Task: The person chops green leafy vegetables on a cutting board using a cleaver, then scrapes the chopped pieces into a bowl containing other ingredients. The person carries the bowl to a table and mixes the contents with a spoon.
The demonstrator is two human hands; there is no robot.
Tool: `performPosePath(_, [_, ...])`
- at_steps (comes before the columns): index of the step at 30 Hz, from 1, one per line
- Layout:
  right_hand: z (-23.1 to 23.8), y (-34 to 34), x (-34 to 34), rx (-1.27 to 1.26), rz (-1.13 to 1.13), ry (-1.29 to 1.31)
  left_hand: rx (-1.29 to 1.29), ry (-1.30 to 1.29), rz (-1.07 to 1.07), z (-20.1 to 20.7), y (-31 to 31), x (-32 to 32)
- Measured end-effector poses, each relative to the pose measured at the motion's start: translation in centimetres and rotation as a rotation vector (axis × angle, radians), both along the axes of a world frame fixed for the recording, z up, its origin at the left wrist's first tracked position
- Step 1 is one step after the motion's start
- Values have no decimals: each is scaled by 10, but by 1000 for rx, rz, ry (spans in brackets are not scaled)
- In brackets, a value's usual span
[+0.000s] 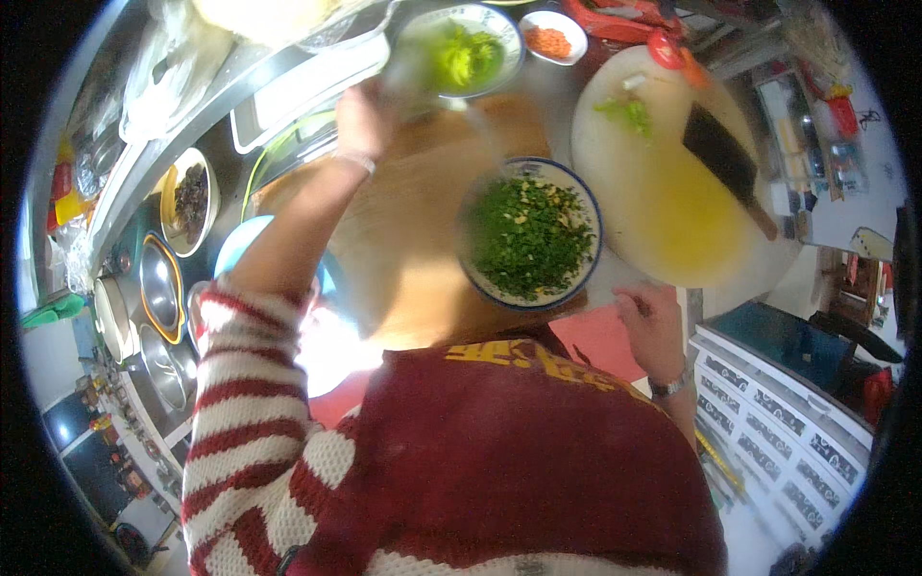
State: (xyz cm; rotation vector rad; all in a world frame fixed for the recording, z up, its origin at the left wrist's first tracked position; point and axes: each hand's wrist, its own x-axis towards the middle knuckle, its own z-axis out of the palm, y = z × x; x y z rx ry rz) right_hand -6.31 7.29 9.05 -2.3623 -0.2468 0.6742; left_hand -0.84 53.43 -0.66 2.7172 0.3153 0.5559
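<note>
Clearly, the left hand (365, 120) is stretched far forward, ending just beside the left side of a patterned bowl (517, 56) of green slices (468, 60). Its fingertips blur against that rim, so I cannot tell whether they touch it or hold anything. The bowl is round and faces upward, lying to the right of the grip, beyond the far edge of a wooden cutting board (408, 211).

Nearer the body, a blue-rimmed bowl (597, 233) sits upright over the board's right part, filled with finely chopped greens (531, 238). It lies nearer and to the right of the left hand, and ahead and to the left of the right hand (653, 331). That hand hangs apart from it near the table edge, fingers loosely curled; whether anything is inside cannot be told.

On the round pale board (624, 182) at right lies a dark cleaver (720, 154), its long axis slanting from far left to near right, handle toward the near right.
</note>
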Motion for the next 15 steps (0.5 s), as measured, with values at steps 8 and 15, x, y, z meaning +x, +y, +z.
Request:
performPosePath(8, [-8, -14, 8, 190, 122, -53, -575, 126, -311, 102, -172, -104])
performPosePath(15, [-23, -68, 12, 271, 116, -36, -597, 17, 103, 108, -230, -117])
